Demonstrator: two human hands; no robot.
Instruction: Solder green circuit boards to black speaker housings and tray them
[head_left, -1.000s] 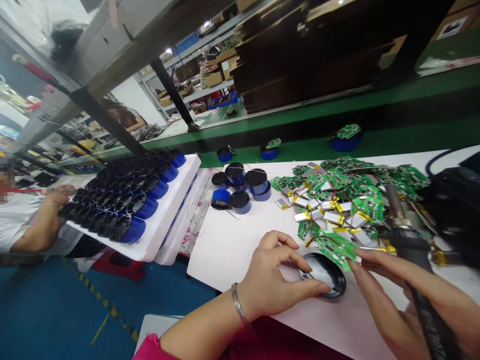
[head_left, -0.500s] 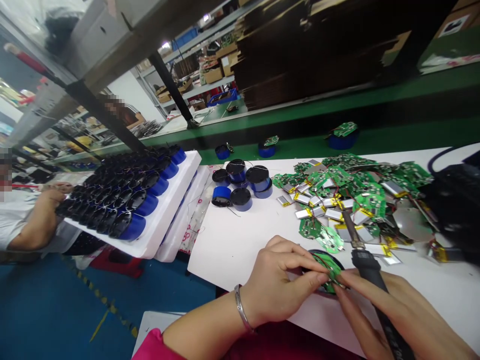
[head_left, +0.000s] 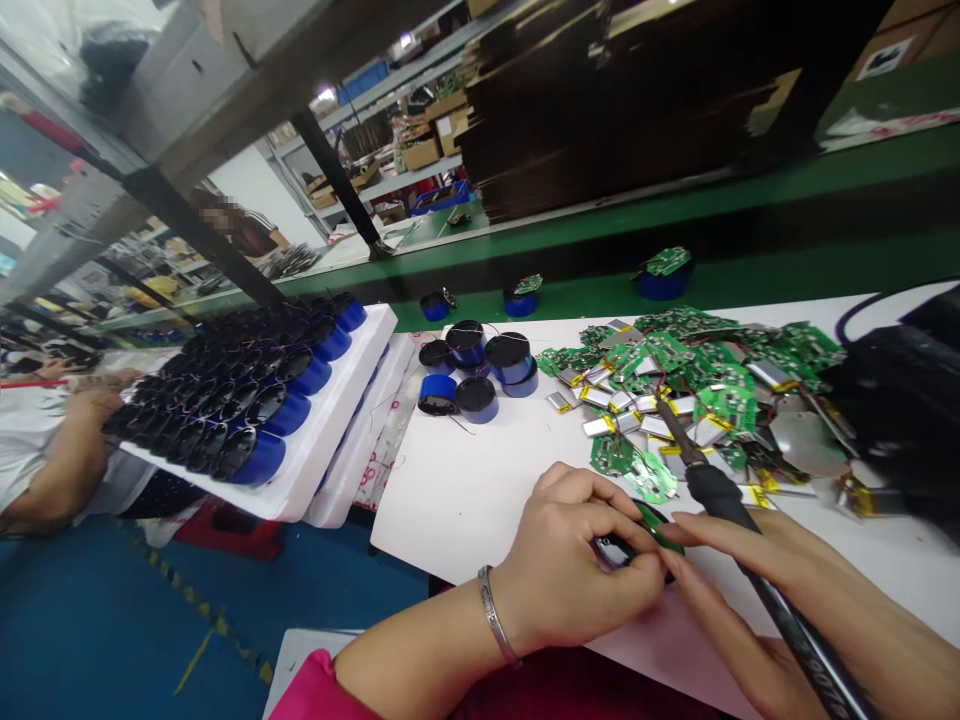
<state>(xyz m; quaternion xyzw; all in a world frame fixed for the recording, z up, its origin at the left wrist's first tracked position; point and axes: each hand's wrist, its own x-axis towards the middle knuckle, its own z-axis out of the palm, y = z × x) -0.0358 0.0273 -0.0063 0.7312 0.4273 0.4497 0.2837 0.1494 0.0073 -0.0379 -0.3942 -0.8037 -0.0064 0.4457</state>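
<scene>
My left hand (head_left: 585, 560), with a bracelet at the wrist, is closed round a small round part with a green circuit board (head_left: 660, 525), which it largely covers. My right hand (head_left: 795, 590) carries a black soldering iron (head_left: 720, 492) across its fingers, the metal tip pointing up and left over the pile. The thumb and forefinger of that hand also meet the edge of the round part. Behind the hands lies a pile of green circuit boards (head_left: 724, 400) with silver batteries (head_left: 658, 427). Several blue round cases with black tops (head_left: 477, 398) stand to the left.
A white foam tray (head_left: 315, 450) full of blue cases sits at the left edge of the white table surface (head_left: 427, 500). More cases with boards (head_left: 664, 280) stand on the green back strip. Beyond the tray, a person's arm (head_left: 67, 460) shows. A black object (head_left: 900, 400) stands at right.
My left hand has turned and now covers more of the round part. The soldering iron has shifted left and lies lower across my right hand. The view has moved slightly.
</scene>
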